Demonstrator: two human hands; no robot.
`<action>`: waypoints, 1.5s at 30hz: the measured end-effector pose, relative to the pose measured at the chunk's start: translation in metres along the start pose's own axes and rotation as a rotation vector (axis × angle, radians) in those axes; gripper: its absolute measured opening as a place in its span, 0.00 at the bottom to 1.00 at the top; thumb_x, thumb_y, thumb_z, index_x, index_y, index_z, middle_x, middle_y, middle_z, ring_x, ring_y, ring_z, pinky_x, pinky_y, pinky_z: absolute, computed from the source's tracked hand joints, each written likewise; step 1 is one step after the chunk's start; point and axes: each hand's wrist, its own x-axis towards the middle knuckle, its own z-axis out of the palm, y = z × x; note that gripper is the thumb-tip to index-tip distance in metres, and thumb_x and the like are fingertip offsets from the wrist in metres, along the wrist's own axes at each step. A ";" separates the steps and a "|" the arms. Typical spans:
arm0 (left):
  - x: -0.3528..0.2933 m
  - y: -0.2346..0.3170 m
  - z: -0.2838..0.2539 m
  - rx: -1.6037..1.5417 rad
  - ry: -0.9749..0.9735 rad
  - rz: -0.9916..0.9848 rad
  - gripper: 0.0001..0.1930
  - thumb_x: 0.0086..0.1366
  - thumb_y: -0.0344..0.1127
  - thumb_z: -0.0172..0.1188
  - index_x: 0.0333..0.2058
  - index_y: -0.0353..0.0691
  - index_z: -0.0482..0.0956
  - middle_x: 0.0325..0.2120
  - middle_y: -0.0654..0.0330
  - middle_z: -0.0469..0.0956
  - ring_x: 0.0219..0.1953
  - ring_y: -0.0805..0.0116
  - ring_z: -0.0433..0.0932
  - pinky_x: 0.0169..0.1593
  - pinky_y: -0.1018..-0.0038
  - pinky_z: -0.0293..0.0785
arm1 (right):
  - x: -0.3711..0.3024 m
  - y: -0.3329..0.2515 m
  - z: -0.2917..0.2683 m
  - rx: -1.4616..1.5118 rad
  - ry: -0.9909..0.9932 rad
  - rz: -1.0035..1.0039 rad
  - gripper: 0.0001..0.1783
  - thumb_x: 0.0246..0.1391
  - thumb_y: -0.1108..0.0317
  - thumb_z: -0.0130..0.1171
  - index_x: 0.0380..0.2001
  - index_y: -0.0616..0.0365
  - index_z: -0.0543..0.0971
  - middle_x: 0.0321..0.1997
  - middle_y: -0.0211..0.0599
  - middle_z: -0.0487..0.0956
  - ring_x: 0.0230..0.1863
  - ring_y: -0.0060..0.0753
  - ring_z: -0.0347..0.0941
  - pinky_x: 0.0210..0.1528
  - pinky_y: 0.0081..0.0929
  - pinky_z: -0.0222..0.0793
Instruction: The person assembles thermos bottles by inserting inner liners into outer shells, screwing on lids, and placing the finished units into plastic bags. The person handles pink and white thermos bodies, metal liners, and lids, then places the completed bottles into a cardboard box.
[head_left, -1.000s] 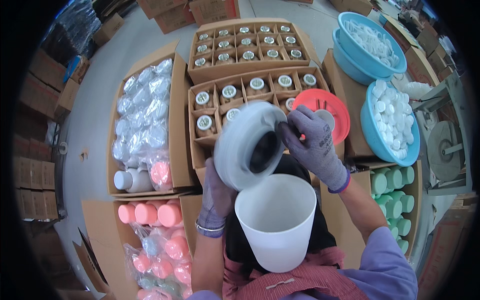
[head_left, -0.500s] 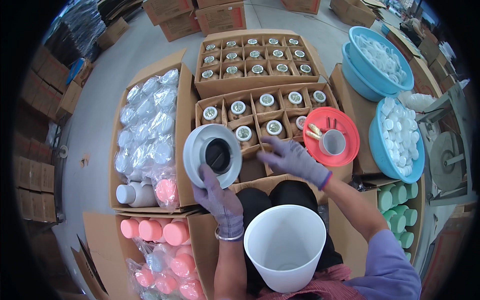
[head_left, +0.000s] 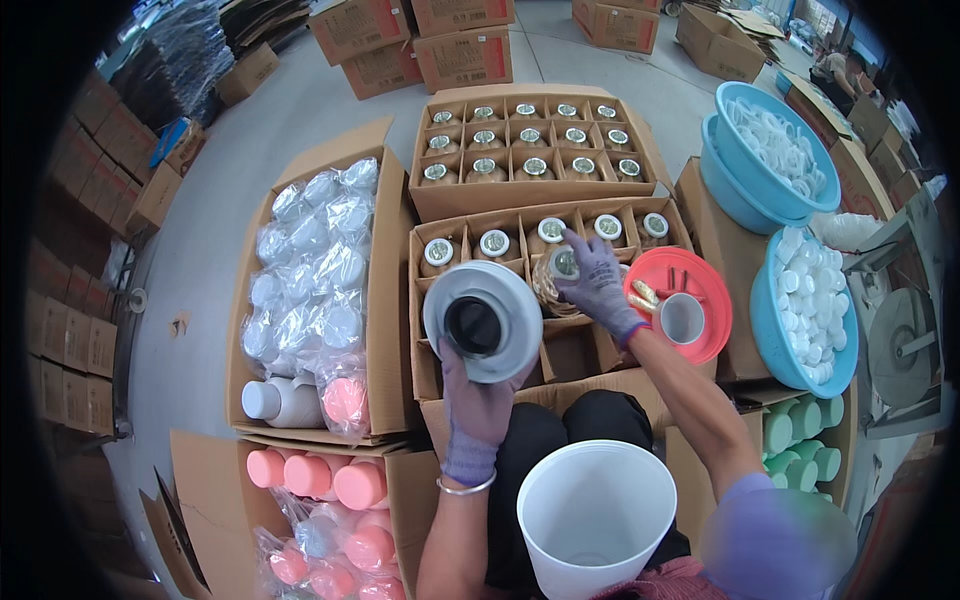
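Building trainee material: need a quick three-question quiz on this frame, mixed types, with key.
1. Open: What does the left hand hold?

2. True or false: The small cup stands on the red round tray.

3. Fill in: The blue basin nearest the person is filled with small ____ caps.

Key:
1. A round grey piece with a black centre.
2. True.
3. White.
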 end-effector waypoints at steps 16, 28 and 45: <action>-0.034 0.005 0.006 0.893 -0.293 0.379 0.28 0.72 0.41 0.51 0.66 0.33 0.61 0.61 0.51 0.70 0.62 0.60 0.71 0.65 0.64 0.67 | -0.126 -0.122 -0.209 0.602 0.082 -0.385 0.37 0.47 0.62 0.68 0.61 0.58 0.70 0.65 0.50 0.66 0.67 0.47 0.61 0.68 0.40 0.57; -0.157 0.029 -0.025 -0.043 -0.070 -0.011 0.31 0.71 0.60 0.46 0.50 0.35 0.77 0.54 0.51 0.77 0.59 0.50 0.73 0.62 0.53 0.70 | -0.154 -0.114 -0.177 1.140 -0.998 0.098 0.19 0.56 0.58 0.68 0.43 0.60 0.80 0.38 0.31 0.80 0.37 0.21 0.75 0.40 0.25 0.73; -0.119 0.057 0.040 1.099 -0.668 0.068 0.26 0.63 0.50 0.64 0.52 0.35 0.81 0.53 0.51 0.77 0.56 0.59 0.76 0.61 0.67 0.69 | -0.199 -0.112 -0.166 1.203 -0.219 0.045 0.20 0.73 0.59 0.42 0.54 0.62 0.75 0.52 0.35 0.75 0.55 0.26 0.71 0.62 0.26 0.65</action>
